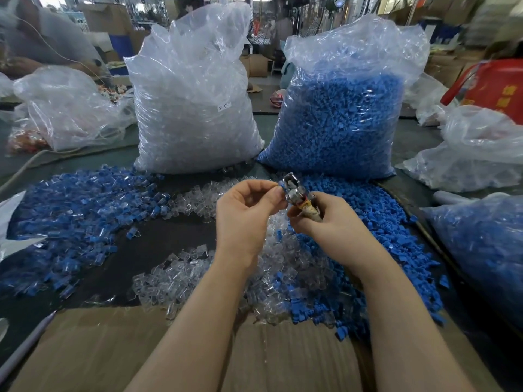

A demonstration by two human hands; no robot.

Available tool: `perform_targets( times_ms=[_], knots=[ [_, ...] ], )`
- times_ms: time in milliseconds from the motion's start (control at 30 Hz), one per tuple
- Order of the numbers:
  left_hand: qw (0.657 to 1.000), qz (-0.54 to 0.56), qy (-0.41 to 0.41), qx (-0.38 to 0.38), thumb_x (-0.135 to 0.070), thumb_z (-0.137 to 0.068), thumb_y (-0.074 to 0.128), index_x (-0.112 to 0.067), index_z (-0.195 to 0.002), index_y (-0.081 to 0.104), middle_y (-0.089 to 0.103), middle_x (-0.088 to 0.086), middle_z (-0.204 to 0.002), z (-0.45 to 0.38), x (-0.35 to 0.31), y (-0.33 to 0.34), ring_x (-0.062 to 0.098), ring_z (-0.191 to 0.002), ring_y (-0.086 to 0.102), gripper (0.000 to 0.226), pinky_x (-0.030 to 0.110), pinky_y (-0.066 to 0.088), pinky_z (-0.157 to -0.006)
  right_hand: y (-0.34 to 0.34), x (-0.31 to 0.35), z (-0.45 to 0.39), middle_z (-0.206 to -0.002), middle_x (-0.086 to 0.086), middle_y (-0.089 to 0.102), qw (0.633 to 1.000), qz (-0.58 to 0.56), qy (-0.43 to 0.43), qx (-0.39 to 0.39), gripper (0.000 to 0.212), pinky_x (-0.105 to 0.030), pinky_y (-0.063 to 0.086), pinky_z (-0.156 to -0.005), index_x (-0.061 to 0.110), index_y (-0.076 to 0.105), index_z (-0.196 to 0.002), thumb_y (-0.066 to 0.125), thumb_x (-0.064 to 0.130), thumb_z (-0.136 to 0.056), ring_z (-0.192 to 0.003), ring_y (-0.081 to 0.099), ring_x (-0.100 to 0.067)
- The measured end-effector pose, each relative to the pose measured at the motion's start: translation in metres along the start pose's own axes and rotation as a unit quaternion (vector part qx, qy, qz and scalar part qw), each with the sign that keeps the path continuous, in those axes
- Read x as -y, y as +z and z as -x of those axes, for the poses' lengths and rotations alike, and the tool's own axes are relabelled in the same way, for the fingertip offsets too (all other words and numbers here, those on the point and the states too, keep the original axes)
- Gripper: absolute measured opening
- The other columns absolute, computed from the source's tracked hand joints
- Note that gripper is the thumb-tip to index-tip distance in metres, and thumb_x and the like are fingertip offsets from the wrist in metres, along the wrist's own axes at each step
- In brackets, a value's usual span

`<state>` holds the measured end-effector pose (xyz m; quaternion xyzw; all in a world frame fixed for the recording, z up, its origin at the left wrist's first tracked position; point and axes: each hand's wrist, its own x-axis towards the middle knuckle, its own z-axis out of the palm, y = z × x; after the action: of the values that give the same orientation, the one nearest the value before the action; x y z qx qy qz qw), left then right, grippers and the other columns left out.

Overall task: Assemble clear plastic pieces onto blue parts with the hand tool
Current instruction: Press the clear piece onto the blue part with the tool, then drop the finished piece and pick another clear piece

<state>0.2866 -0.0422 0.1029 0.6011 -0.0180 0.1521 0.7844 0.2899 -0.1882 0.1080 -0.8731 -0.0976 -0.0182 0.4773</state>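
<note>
Beyond our hands stand two tall bags: the clear bag (195,94) of clear pieces and the blue bag (339,108) of blue parts. Loose blue heaps (396,222) and clear pieces (283,264) lie below and around our grip. Our right hand (331,222) clenches the tool (297,193) by its wrapped handle. Our left hand (249,210) pinches a blue part (281,184) at the tool's metal head, seemingly with a clear piece on it.

The dark tabletop (175,236) carries two bags (192,108), loose blue parts (396,222), clear pieces (283,267), and cardboard (113,349).
</note>
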Motion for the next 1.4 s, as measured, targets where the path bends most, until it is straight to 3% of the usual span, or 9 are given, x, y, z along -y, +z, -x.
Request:
perform_targets(
  times_ms=[200, 367, 633, 767, 933, 1033, 1200, 1300, 1400],
  knots=[
    [1.0, 0.021, -0.011, 0.01, 0.004, -0.086, 0.068, -0.007, -0.084, 0.069, 0.074, 0.001, -0.074, 0.0, 0.0, 0.001, 0.014, -0.073, 0.072, 0.011, 0.02, 0.056, -0.07, 0.0, 0.0, 0.001, -0.088, -0.016, 0.067, 1.0, 0.02, -0.016, 0.007, 0.014, -0.054, 0.052, -0.08, 0.009, 0.063, -0.094, 0.063, 0.021, -0.087, -0.086, 0.061, -0.037],
    [0.999, 0.042, -0.019, 0.006, 0.002, -0.086, 0.067, -0.006, -0.085, 0.068, 0.074, -0.001, -0.072, 0.002, -0.001, 0.001, 0.011, -0.068, 0.072, 0.008, 0.017, 0.054, -0.065, 0.003, 0.0, -0.001, -0.075, -0.004, 0.064, 0.997, 0.066, -0.024, -0.014, 0.004, -0.043, 0.049, -0.065, 0.019, 0.063, -0.088, 0.059, 0.02, -0.087, -0.068, 0.057, -0.024],
    [0.999, 0.043, -0.021, -0.003, 0.002, -0.087, 0.066, -0.005, -0.085, 0.067, 0.073, -0.001, -0.071, 0.002, -0.003, 0.001, 0.009, -0.067, 0.071, 0.008, 0.017, 0.054, -0.064, 0.007, 0.0, 0.0, -0.072, 0.003, 0.061, 0.994, 0.099, -0.035, -0.037, 0.01, -0.032, 0.044, -0.058, 0.024, 0.062, -0.085, 0.056, 0.016, -0.085, -0.064, 0.053, -0.017],
    [0.999, 0.037, -0.033, -0.007, 0.0, -0.086, 0.068, -0.005, -0.086, 0.068, 0.074, 0.0, -0.073, 0.001, -0.003, 0.0, 0.011, -0.069, 0.072, 0.005, 0.018, 0.055, -0.065, 0.008, -0.001, -0.002, -0.073, 0.001, 0.061, 0.994, 0.099, -0.033, -0.032, 0.007, -0.035, 0.045, -0.058, 0.022, 0.062, -0.087, 0.056, 0.018, -0.085, -0.063, 0.053, -0.019],
    [0.996, -0.088, -0.029, 0.006, -0.006, -0.084, 0.073, -0.014, -0.085, 0.073, 0.076, 0.002, -0.079, -0.007, -0.006, -0.019, 0.014, -0.073, 0.073, 0.008, 0.021, 0.057, -0.069, 0.007, -0.005, -0.004, -0.073, -0.002, 0.061, 0.99, 0.136, -0.016, -0.041, 0.012, -0.038, 0.044, -0.057, 0.016, 0.058, -0.085, 0.057, 0.028, -0.088, -0.068, 0.056, -0.022],
    [0.966, -0.243, -0.009, -0.086, -0.014, -0.083, 0.077, -0.022, -0.084, 0.075, 0.075, -0.002, -0.074, -0.02, -0.007, -0.055, 0.013, -0.074, 0.074, 0.009, 0.033, 0.06, -0.078, -0.001, -0.012, -0.006, -0.07, -0.001, 0.057, 0.978, 0.187, 0.044, -0.083, 0.017, -0.032, 0.031, -0.05, 0.018, 0.051, -0.077, 0.055, 0.029, -0.089, -0.063, 0.052, -0.019],
    [0.862, -0.423, -0.027, -0.278, -0.021, -0.086, 0.072, -0.018, -0.093, 0.077, 0.076, 0.006, -0.086, -0.032, -0.009, -0.126, 0.024, -0.091, 0.071, 0.009, 0.043, 0.053, -0.095, -0.008, -0.024, -0.004, -0.071, -0.002, 0.052, 0.926, 0.314, 0.156, -0.138, 0.023, -0.028, 0.025, -0.048, 0.019, 0.042, -0.073, 0.054, 0.029, -0.089, -0.06, 0.046, -0.018],
    [0.818, -0.476, -0.045, -0.32, -0.015, -0.088, 0.069, -0.011, -0.1, 0.077, 0.074, 0.014, -0.098, -0.029, -0.01, -0.144, 0.032, -0.1, 0.066, 0.014, 0.044, 0.051, -0.096, -0.008, -0.027, -0.003, -0.073, -0.004, 0.051, 0.906, 0.345, 0.205, -0.134, 0.026, -0.027, 0.026, -0.047, 0.018, 0.041, -0.073, 0.058, 0.028, -0.089, -0.059, 0.047, -0.019],
    [0.807, -0.479, -0.052, -0.342, -0.007, -0.09, 0.065, -0.005, -0.105, 0.075, 0.071, 0.02, -0.106, -0.025, -0.009, -0.147, 0.037, -0.102, 0.064, 0.019, 0.046, 0.051, -0.092, -0.007, -0.027, -0.002, -0.071, -0.004, 0.052, 0.898, 0.35, 0.233, -0.127, 0.025, -0.026, 0.028, -0.047, 0.017, 0.043, -0.072, 0.062, 0.027, -0.087, -0.059, 0.048, -0.02]
  ],
)
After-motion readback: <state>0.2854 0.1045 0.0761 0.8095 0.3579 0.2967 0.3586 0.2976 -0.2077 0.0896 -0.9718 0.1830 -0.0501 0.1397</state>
